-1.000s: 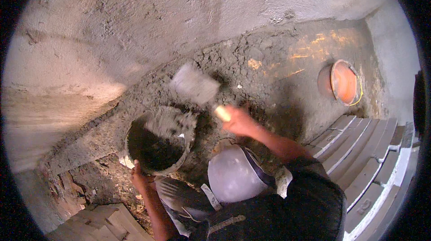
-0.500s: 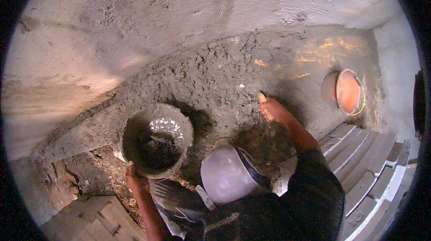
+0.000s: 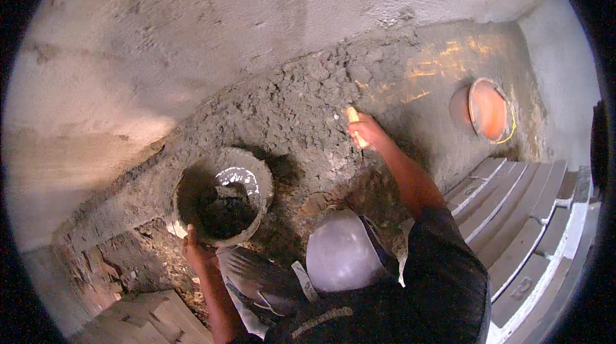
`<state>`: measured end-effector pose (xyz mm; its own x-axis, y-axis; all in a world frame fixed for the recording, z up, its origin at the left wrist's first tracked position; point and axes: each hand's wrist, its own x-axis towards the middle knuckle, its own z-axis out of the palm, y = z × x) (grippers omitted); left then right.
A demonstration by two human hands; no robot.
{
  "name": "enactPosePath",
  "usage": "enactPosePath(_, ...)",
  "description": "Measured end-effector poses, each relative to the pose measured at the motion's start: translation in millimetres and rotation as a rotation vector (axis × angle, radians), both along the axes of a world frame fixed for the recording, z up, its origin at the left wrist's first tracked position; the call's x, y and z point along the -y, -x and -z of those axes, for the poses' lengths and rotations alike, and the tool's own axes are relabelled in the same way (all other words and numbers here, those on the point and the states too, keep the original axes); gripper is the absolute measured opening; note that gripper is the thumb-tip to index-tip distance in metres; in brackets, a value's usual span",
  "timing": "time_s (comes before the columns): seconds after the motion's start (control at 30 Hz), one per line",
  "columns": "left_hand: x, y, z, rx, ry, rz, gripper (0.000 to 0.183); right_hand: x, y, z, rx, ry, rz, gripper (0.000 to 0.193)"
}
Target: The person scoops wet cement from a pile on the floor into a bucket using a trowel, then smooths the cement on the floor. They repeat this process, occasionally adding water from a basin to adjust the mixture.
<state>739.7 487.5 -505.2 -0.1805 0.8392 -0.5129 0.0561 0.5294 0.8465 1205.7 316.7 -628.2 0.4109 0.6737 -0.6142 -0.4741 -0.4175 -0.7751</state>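
Observation:
My left hand (image 3: 198,253) is closed on the near rim of a mortar-crusted bucket (image 3: 260,212), with the thumb over the edge. Wet grey mortar and shiny water lie inside this bucket. Farther out and to the right, my right hand (image 3: 367,131) is wrapped round a pale wooden handle (image 3: 352,115). Whatever the handle belongs to cannot be made out. Just beyond that hand spreads a rough layer of lumpy grey mortar (image 3: 282,103), and a small white bit (image 3: 336,116) lies near the handle's tip.
An orange bucket (image 3: 489,110) with a yellow handle lies at the far right. Stacked grey blocks (image 3: 507,216) stand at the right, with more blocks (image 3: 144,321) at lower left. A plastered wall (image 3: 308,4) rises beyond. A smooth grey rounded shape (image 3: 343,251) sits close to me.
My right hand has moved slightly left and away from me with the wooden handle. My left hand keeps its hold on the bucket rim. The whole view has shifted a little.

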Motion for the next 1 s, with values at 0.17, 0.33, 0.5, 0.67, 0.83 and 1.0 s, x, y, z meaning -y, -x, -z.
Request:
enactPosePath(0.17, 5.2, -16.3, -16.9, -0.045, -0.015, -0.044, 0.024, -7.0, 40.6, -59.6, 0.386, 0.041, -0.126, 0.027)
enactPosePath(0.33, 1.1, -7.7, -5.3, 0.005, 0.001, -0.068, 0.023, -30.5, 128.9, -113.5, 0.887, -0.022, -0.579, 0.04)
enactPosePath(0.5, -5.7, 26.8, 26.8, -0.072, -0.084, 0.088, 0.024, -17.8, 121.6, -57.5, 0.583, -0.02, -0.132, 0.024)
enactPosePath(0.67, -2.5, 43.3, 30.2, 0.022, -0.029, 0.109, 0.032, 129.5, 17.0, 13.9, -0.029, 0.096, 0.461, 0.014)
enactPosePath(0.83, 9.2, 21.3, 2.5, 0.166, -0.038, 0.083, 0.037, 173.6, -107.8, 48.4, 0.35, 0.274, 0.706, 0.018)
enactPosePath(1.0, -7.8, 53.8, 47.5, 0.11, 0.021, 0.224, 0.04, 168.3, -199.0, 89.8, 0.193, -0.127, 0.415, 0.014)
